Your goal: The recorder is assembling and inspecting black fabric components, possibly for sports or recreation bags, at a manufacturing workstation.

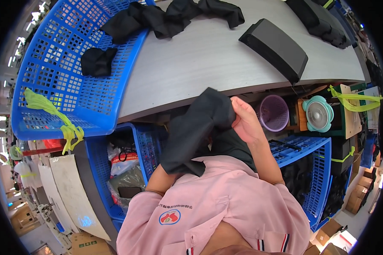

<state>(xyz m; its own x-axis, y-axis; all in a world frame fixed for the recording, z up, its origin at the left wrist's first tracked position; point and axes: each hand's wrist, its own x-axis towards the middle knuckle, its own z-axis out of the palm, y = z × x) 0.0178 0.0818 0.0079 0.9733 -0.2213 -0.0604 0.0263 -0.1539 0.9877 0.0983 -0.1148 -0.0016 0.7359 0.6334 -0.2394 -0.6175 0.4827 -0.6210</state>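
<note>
While the right hand (pixel 244 121) closes its fingers on the upper edge of a black cloth piece (pixel 195 129), the left hand is hidden behind the hanging fabric, so its grip cannot be told; only the left forearm shows, rising under the cloth from a pink sleeve (pixel 157 204). That cloth is held up in front of the chest, just below the near edge of the grey bench (pixel 208 63), draping down toward the left. On the bench, far and to the right, lies a dark rectangular block (pixel 274 49), with more black cloth bundled at the far edge (pixel 178 17) and at the far right corner (pixel 323 21). A large blue plastic basket (pixel 51 63) sits at the left end of the bench, holding a small black piece (pixel 97 61) and tied with a green strap (pixel 51 112). Below the bench stand further blue crates (pixel 317 170), a small purple basket (pixel 273 112) and a round teal fan (pixel 318 113).
</note>
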